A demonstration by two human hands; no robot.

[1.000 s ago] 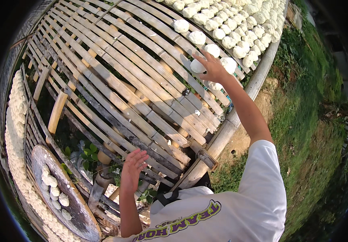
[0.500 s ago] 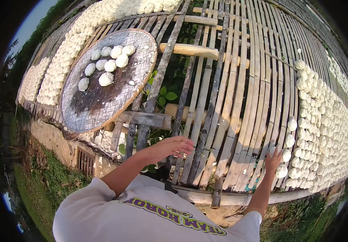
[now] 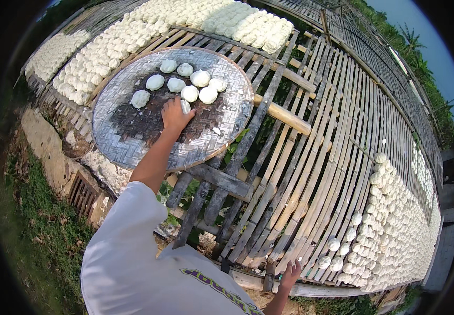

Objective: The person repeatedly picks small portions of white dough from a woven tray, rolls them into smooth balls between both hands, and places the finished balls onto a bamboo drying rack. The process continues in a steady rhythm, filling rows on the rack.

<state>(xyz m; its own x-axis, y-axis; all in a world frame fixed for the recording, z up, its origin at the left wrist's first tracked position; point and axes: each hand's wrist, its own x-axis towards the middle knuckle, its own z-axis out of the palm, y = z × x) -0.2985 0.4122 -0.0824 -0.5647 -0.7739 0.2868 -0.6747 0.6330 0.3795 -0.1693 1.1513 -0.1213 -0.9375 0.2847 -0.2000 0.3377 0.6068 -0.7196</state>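
Observation:
My left hand reaches over a round woven bamboo tray at the left. Its fingers are closed around a whitish, dough-like ball, mostly hidden by the hand. Several more such balls lie loosely grouped just beyond, the nearest being a rounded white lump. Low on the right, my right hand is over the front edge of the bamboo rack, fingers apart and holding nothing. To its right sits a short double line of white balls.
Dense rows of white balls cover the rack's right side, and another band runs along the far left. A thick bamboo pole and a weathered plank lie by the tray. Gaps show between slats.
My left hand has moved from above the slats up onto the tray and closed on the front ball. My right hand has left the loose balls at right and drawn back. The view has turned.

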